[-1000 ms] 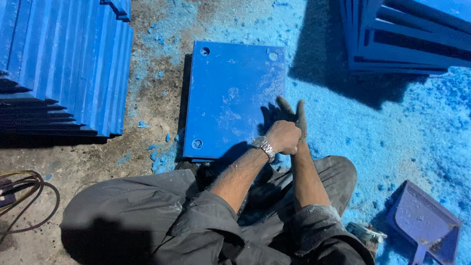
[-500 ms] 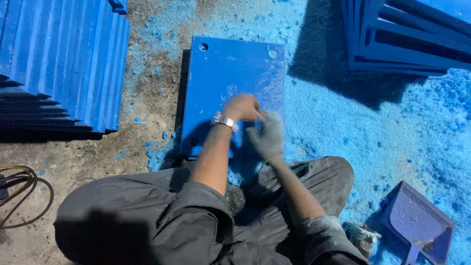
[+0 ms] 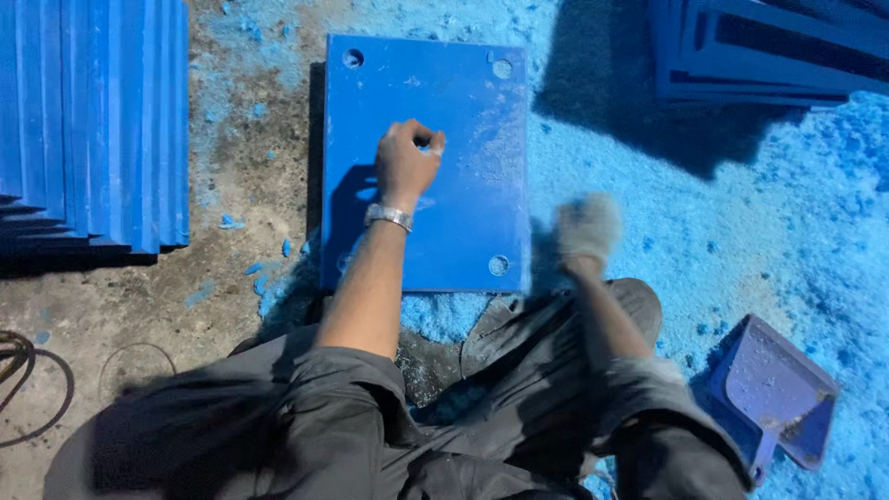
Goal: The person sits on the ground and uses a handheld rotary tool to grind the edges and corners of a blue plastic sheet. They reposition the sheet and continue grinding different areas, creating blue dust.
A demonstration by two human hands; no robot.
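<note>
**Curled left hand on a blue plate, right hand blurred beside it**

The left hand rests on the upper middle of a flat blue plate, its grip pressed together into a loose fist with the fingers curled under and the thumb tucked against them. Whether anything small is pinched inside the fist cannot be told. A metal wristwatch circles the wrist, and the bare forearm runs back down across the plate's near edge.

The right hand is off the plate, just beside its lower right edge and above the powder-covered floor. It is smeared by motion blur and looks pale, dusted or gloved; whether its grip is spread or pressed together cannot be told.

The plate lies flat on the floor directly in front of the seated person, between the knees and well apart from the stacks on either side. It is rectangular, with a round hole near each visible corner, three in view. Pale powder smudges its right half.

The person sits with legs in dark grey trousers bent around the plate's near end. Loose blue powder covers the floor to the right and above. A blue dustpan lies at lower right. A stack of blue panels stands at left, another stack at upper right. A dark cable curls at the lower left edge.
</note>
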